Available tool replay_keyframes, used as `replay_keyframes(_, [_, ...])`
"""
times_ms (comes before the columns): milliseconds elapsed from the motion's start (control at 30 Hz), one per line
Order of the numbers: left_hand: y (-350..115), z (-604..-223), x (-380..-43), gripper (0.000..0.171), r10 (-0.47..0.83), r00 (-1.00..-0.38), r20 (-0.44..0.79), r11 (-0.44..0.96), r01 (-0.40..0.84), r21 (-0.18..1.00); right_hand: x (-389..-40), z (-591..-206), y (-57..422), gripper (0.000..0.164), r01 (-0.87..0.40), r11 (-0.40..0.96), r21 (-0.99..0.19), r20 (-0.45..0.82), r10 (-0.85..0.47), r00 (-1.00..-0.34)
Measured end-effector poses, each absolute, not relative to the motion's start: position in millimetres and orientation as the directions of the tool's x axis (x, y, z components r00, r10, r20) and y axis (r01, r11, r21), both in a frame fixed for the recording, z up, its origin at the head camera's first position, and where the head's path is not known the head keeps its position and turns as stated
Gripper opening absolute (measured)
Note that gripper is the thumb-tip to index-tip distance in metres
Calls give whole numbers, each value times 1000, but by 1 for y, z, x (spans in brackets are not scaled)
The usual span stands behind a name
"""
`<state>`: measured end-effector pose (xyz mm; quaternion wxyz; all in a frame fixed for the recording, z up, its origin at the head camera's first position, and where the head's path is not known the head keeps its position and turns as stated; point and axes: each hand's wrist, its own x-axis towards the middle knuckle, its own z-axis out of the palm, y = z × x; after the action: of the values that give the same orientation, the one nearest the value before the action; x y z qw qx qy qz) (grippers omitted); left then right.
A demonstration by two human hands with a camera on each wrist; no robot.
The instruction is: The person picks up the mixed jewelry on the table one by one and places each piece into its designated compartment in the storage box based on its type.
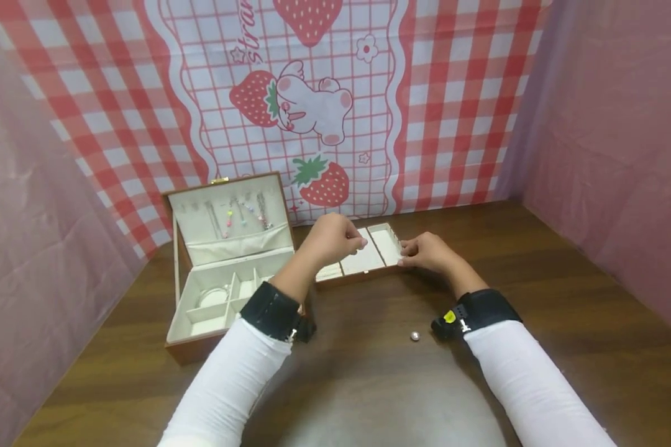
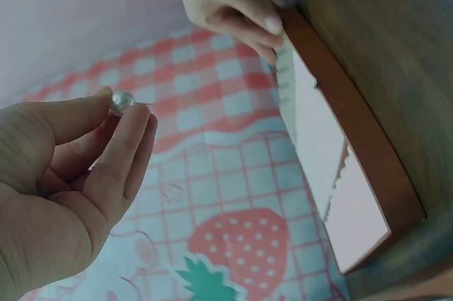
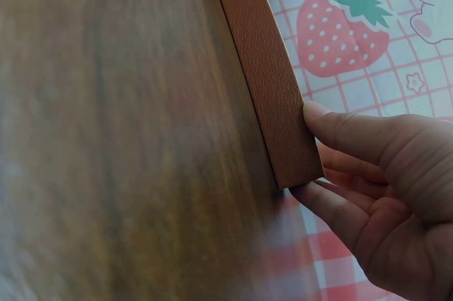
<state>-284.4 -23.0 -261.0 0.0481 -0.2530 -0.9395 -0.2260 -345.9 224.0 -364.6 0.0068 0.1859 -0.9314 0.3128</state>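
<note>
My left hand (image 1: 331,239) is raised over the jewellery tray (image 1: 341,280), pinching a pearl stud earring (image 2: 122,103) between thumb and fingertips. A thin post sticks out from the pearl. In the head view the fingers hide the earring. At the tray's right end, my right hand (image 1: 432,252) grips the corner, thumb on the brown leather front (image 3: 269,74) and fingers around the end. The tray has a pale lining and dividers. Another pearl piece (image 1: 415,336) lies on the table, in front of the tray and left of my right wrist.
An open jewellery box (image 1: 174,332) stands at the left, with necklaces (image 1: 261,211) hanging inside its lid and a bracelet (image 1: 214,297) in one compartment. Behind the wooden table (image 1: 369,379) hangs a red-and-white checked cloth (image 1: 453,93) with strawberries.
</note>
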Motion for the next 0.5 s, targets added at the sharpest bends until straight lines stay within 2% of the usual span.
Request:
replay_keyframes(267, [-24,-269,-325,19,371,-926,61,782,348,517,-345,-365,224,30,-320,733,-600,100,-328,-939])
replay_keyframes(500, [-22,-289,-356,7,281,-957,-69,684,149,714,-344,-364,223,30,-316,734,-601,103,-321,-942])
